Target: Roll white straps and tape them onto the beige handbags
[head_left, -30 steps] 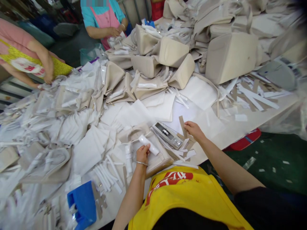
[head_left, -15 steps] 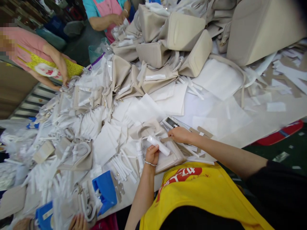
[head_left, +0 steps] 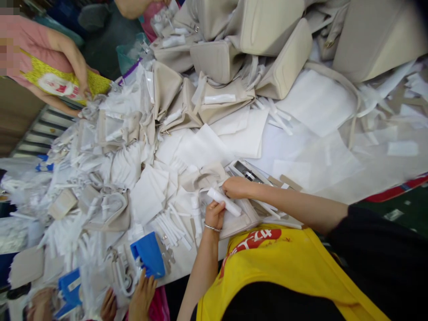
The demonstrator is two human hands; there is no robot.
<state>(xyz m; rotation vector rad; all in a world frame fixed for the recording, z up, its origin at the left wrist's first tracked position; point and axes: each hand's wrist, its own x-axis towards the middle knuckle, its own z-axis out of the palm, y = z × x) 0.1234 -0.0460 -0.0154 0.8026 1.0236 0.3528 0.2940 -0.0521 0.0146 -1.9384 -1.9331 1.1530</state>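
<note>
While my left hand (head_left: 215, 215) grips glossy, slanted white roll (head_left: 228, 204) over beige bag (head_left: 250, 216), right hand (head_left: 236, 187) bends beside it, grip hidden.

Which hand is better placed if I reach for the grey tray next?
Probably your right hand: it's right beside the grey tray, while your left hand is farther off and holds a white roll.

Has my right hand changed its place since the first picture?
Yes. The right hand has moved left: it was right of the grey device and is now at its left side, near the white roll.
</note>
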